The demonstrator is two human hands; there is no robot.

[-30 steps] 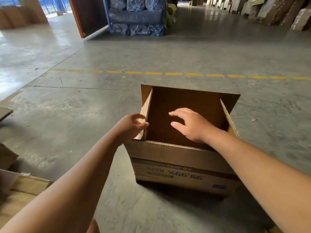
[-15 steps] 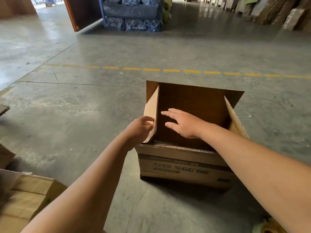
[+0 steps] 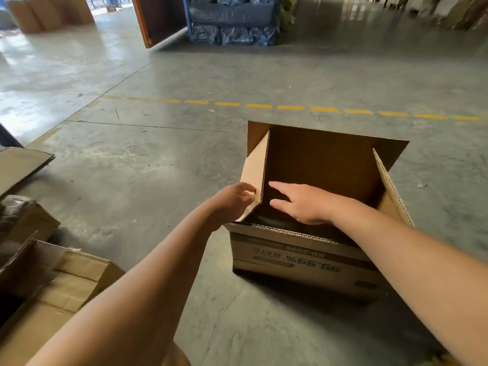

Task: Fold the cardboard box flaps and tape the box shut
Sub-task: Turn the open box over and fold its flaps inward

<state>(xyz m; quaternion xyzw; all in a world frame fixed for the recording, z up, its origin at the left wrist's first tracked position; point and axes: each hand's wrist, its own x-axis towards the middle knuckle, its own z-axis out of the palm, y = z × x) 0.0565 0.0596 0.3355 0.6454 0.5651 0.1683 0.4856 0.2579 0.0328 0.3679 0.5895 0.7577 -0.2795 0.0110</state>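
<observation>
An open brown cardboard box [image 3: 303, 257] with upside-down print on its near side stands on the concrete floor. Its far flap [image 3: 330, 159] stands upright, the right flap [image 3: 390, 191] leans outward. My left hand [image 3: 232, 200] touches the outside of the left flap [image 3: 254, 170] with curled fingers. My right hand [image 3: 303, 203] reaches over the near wall into the box, fingers straight, near the inner edge of the left flap. No tape is in view.
Flattened and open cardboard boxes [image 3: 52, 286] lie at the left edge. A dashed yellow line [image 3: 290, 107] crosses the floor beyond the box. Blue wrapped bundles [image 3: 232, 22] and a brown panel [image 3: 158, 17] stand far back.
The view has shifted so the box sits further right. The left flap has tilted a little more inward under my left hand, and my right hand has moved closer to it.
</observation>
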